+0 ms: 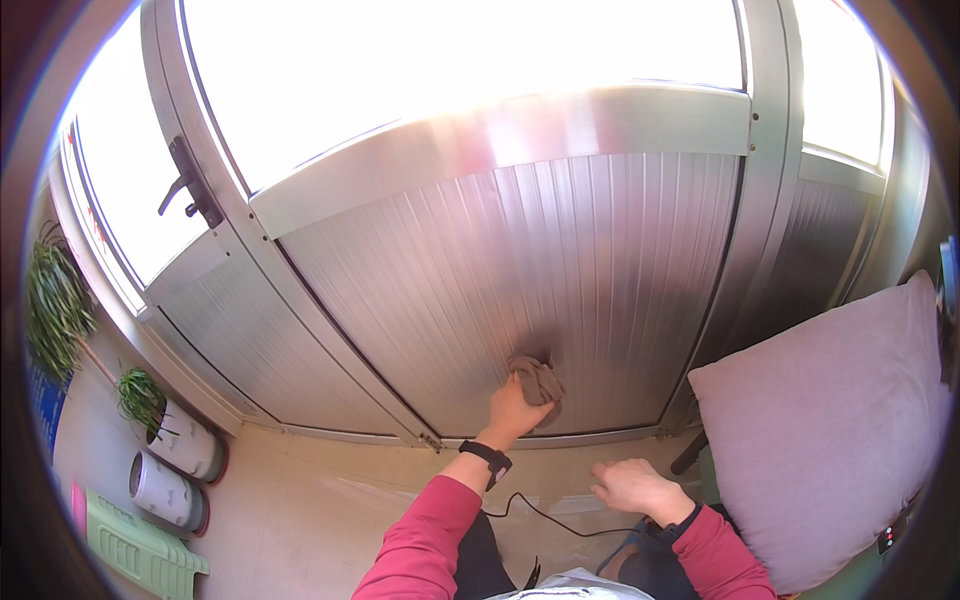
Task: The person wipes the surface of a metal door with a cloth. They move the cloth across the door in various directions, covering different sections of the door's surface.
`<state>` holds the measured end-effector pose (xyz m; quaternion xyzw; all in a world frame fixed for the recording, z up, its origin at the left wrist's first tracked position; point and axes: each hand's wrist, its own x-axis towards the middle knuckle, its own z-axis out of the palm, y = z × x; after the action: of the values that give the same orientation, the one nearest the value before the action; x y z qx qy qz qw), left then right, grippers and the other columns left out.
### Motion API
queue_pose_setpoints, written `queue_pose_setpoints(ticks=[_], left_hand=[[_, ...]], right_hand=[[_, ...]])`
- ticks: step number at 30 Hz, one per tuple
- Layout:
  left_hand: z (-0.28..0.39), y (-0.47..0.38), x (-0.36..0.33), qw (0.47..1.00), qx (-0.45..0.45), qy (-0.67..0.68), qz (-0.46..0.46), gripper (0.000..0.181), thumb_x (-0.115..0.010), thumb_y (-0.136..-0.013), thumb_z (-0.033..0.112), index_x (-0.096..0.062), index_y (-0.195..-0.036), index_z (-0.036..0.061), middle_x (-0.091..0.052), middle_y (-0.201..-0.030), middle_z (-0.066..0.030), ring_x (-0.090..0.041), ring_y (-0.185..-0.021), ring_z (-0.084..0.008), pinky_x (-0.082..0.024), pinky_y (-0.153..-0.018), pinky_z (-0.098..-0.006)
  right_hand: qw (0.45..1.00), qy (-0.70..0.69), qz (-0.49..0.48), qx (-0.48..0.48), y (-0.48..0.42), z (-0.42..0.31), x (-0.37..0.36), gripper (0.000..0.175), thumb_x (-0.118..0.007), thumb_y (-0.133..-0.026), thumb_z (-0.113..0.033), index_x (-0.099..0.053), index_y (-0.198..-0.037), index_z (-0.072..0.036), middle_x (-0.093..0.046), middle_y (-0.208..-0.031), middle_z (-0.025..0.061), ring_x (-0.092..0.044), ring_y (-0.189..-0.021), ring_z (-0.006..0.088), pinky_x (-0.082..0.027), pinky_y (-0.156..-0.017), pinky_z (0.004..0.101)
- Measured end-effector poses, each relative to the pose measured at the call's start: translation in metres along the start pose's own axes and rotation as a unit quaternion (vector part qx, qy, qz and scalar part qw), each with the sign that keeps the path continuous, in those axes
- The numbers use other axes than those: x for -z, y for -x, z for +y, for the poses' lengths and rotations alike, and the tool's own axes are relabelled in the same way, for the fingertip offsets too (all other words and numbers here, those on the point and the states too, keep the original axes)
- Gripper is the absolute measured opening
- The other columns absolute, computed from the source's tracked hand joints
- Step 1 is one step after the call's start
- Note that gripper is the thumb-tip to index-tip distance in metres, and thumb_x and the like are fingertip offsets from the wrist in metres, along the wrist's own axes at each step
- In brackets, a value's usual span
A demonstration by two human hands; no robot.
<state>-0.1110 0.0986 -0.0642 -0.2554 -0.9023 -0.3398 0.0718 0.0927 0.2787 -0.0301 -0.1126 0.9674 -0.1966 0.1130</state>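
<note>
My left hand (pixel 517 409) grips a crumpled grey-brown cloth (pixel 537 381) and presses it to the lower part of a ribbed metal door panel (pixel 465 285). A dark patch, perhaps a shadow, shows on the panel just above the cloth. My right hand (pixel 637 487) hovers in front of my right knee, its fingers loosely bent and slightly apart. No object shows in it, and it is clear of the panel. A dark band circles each wrist. Below the hands, a thin black cable (pixel 555 519) runs between my legs.
A large mauve cushion (pixel 817 427) stands close on the right. Potted plants in white pots (pixel 187 442) and a pale green plastic stool (pixel 142 544) line the left side. The metal frame has a black door handle (pixel 187 187). Beige floor (pixel 315 487) lies below.
</note>
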Motion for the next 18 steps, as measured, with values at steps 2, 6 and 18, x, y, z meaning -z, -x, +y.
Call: queue_pose_setpoints(ticks=[2,6,18], left_hand=[[-0.0006,0.0002,-0.0010,1.000,-0.001,-0.002,0.002,0.074,-0.077,-0.070,0.040,-0.049,-0.130,0.0056,-0.063,-0.118,-0.0193,-0.064,-0.101,-0.0395,-0.054,-0.084,-0.0461],[-0.0006,0.0000,-0.0021,1.000,0.001,-0.003,-0.001,0.073,-0.076,-0.071,0.040,-0.049,-0.129,0.0056,-0.062,-0.118,-0.0199,-0.064,-0.101,-0.0398,-0.054,-0.084,-0.0463],[0.0089,-0.0009,-0.0048,0.997,0.025,0.069,-0.013,0.058,-0.076,-0.072,0.040,-0.062,-0.114,0.0039,-0.069,-0.106,-0.0198,-0.066,-0.097,-0.0391,-0.054,-0.081,-0.0436]], right_hand=[[1.000,-0.003,0.002,0.001,-0.0001,0.0007,-0.0014,0.031,-0.055,-0.091,-0.026,-0.062,-0.105,0.001,-0.068,-0.100,0.0228,-0.065,-0.095,0.0408,-0.051,-0.084,0.0495],[1.000,-0.003,0.007,0.001,-0.0006,0.0017,-0.0030,0.031,-0.055,-0.091,-0.026,-0.062,-0.105,0.001,-0.068,-0.100,0.0230,-0.066,-0.095,0.0409,-0.051,-0.084,0.0498],[1.000,0.001,-0.001,-0.014,0.0002,0.0059,-0.0019,0.032,-0.055,-0.091,-0.026,-0.062,-0.107,0.001,-0.068,-0.103,0.0225,-0.065,-0.097,0.0410,-0.051,-0.085,0.0495]])
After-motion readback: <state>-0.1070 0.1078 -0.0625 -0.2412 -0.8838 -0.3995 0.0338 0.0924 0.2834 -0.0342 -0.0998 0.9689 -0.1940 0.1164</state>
